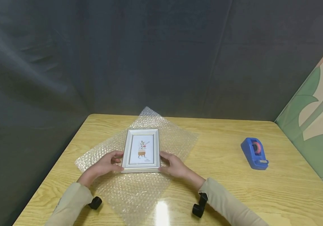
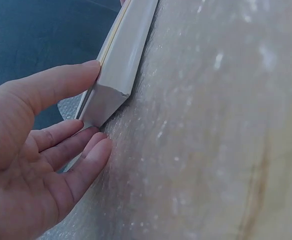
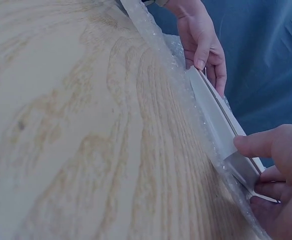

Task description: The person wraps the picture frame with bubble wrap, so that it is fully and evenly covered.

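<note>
A silver-white picture frame [image 1: 141, 149] lies face up on a sheet of bubble wrap [image 1: 133, 188], showing a drawing of a potted plant. My left hand [image 1: 106, 163] grips its left side near the front corner. In the left wrist view, that thumb touches the upper edge of the frame [image 2: 118, 60], and the fingers reach beside its lower edge and the wrap. The right hand [image 1: 175, 166] holds the opposite front corner. Seen from the right wrist, its thumb presses the rim of the frame [image 3: 213, 110] while the fingers curl along the side.
A blue tape dispenser [image 1: 254, 153] with a pink roll stands on the right part of the wooden table [image 1: 218, 188]. Dark cloth [image 1: 161, 62] hangs behind the table, and a panel with a leaf pattern [image 1: 319, 125] borders the right side.
</note>
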A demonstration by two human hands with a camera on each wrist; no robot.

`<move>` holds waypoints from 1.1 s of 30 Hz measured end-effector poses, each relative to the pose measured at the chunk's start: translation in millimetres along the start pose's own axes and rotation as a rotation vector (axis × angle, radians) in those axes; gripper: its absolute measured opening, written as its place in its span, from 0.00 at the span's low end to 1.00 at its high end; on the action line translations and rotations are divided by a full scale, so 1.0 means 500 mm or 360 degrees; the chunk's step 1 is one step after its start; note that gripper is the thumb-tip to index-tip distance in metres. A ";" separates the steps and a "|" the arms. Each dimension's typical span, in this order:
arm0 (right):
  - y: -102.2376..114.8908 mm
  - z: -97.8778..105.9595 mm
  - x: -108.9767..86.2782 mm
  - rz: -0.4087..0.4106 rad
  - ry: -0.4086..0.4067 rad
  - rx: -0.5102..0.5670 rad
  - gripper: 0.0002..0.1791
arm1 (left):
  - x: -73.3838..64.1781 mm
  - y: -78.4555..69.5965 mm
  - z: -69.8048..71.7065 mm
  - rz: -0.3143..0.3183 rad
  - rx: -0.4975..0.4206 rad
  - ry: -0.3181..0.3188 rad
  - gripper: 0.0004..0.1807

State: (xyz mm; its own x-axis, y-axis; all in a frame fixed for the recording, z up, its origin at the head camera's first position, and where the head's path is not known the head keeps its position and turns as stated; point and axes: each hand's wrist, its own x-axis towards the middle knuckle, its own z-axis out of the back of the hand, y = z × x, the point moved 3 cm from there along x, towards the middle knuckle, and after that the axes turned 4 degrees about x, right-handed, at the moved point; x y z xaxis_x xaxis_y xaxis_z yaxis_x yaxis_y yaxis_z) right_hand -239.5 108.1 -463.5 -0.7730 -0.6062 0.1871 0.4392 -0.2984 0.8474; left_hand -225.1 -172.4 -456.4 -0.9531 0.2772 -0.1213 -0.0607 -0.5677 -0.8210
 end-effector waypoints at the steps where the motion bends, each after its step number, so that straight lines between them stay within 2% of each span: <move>1: 0.000 0.000 0.000 0.0002 -0.0001 -0.0003 0.36 | 0.000 0.000 0.000 0.0001 -0.0002 -0.0003 0.38; 14: 0.003 0.000 0.004 0.0080 0.0009 -0.0057 0.36 | 0.001 -0.002 0.004 0.0049 -0.0020 -0.0018 0.38; 20: 0.000 0.005 0.000 -0.0160 0.0091 0.0238 0.34 | 0.003 -0.005 0.003 0.0058 -0.0035 -0.0008 0.38; 22: 0.006 0.007 -0.006 -0.0184 0.0089 0.0291 0.33 | 0.004 -0.006 0.002 0.0063 -0.0044 -0.0008 0.39; 28: 0.042 0.005 -0.037 0.0079 0.0111 -0.0001 0.34 | 0.002 -0.009 0.003 0.0084 -0.0052 0.0006 0.40; 33: 0.063 -0.012 -0.066 0.0237 0.0269 -0.0136 0.34 | 0.002 -0.009 0.004 0.0089 -0.0046 0.0011 0.40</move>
State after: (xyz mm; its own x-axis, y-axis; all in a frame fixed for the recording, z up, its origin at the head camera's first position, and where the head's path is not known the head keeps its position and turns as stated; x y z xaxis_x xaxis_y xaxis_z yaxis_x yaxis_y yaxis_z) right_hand -197.4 114.2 -445.8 -0.6126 -0.7606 0.2149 0.5850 -0.2535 0.7704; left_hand -226.3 -171.3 -451.9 -0.9526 0.2514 -0.1711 0.0011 -0.5597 -0.8287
